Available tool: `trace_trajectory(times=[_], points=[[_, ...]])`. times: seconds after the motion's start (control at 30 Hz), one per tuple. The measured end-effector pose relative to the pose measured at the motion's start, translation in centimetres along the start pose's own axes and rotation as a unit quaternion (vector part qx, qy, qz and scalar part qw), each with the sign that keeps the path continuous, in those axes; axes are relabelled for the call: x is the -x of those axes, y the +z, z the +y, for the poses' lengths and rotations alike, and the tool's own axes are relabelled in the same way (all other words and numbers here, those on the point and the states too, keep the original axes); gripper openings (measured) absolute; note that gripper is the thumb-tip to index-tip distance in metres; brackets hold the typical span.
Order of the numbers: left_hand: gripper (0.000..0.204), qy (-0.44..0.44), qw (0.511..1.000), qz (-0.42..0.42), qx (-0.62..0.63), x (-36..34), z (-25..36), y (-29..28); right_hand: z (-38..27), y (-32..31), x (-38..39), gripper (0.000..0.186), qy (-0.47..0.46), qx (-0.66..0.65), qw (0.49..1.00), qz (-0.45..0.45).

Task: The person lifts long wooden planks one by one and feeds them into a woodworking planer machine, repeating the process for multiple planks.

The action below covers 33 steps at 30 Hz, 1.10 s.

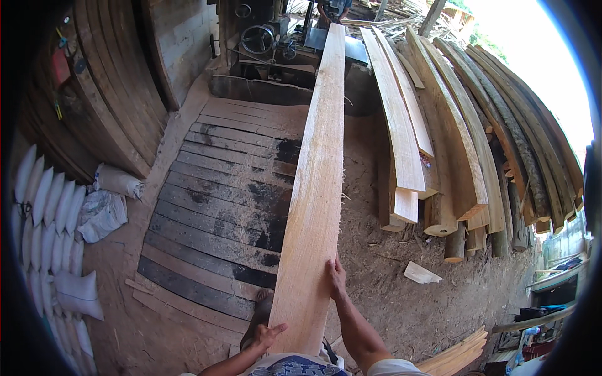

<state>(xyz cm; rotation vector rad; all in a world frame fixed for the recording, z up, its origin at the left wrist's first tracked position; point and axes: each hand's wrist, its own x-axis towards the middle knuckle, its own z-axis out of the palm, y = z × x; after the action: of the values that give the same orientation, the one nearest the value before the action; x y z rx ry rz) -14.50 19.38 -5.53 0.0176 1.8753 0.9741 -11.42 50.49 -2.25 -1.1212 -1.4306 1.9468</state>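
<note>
A long pale plank (316, 175) runs from my body away to a machine with handwheels (260, 44) at the top. My left hand (268, 335) grips its left edge close to me, thumb lying on the upper face. My right hand (335, 279) holds the right edge a little farther along, fingers partly hidden. At the far end, another person (333, 9), mostly cut off by the top edge, stands behind the machine beside a flat metal plate (357, 47).
Sawn boards and logs (454, 131) are piled to the right. A slatted wooden floor (207, 188) lies left of the plank. White sacks (53, 194) are stacked at far left beside leaning dark boards (113, 81). A wood scrap (421, 273) lies on the dirt.
</note>
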Motion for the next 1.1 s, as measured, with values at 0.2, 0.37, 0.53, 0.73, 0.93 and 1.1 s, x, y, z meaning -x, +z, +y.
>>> trace_trajectory(times=[0.2, 0.37, 0.53, 0.73, 0.93, 1.1], points=[[0.066, 0.020, 1.000, 0.015, 0.002, -7.6, 7.9, 0.7, -3.0, 0.1, -10.4, 0.056, 0.043, 0.013, 0.998, 0.034], [0.064, 0.023, 1.000, -0.001, 0.013, -15.1, 15.1, 1.4, -5.3, 0.5, -21.3, 0.056, 0.012, 0.031, 0.999, 0.025], [0.054, -0.036, 0.999, -0.001, -0.019, -18.7, 28.0, 0.2, -8.7, 1.0, -31.2, 0.057, 0.021, 0.025, 0.999, 0.029], [0.053, -0.007, 0.998, -0.035, 0.051, -25.1, 38.7, 0.6, -12.7, 1.5, -42.0, 0.057, 0.003, 0.028, 1.000, 0.012], [0.052, 0.032, 0.996, -0.015, 0.084, -31.3, 48.3, 1.1, -16.0, 1.9, -52.2, 0.056, 0.010, 0.041, 0.999, 0.018], [0.054, -0.006, 0.999, -0.014, 0.040, -37.4, 53.8, 1.3, -18.4, 2.3, -60.1, 0.056, 0.022, 0.041, 0.999, 0.021]])
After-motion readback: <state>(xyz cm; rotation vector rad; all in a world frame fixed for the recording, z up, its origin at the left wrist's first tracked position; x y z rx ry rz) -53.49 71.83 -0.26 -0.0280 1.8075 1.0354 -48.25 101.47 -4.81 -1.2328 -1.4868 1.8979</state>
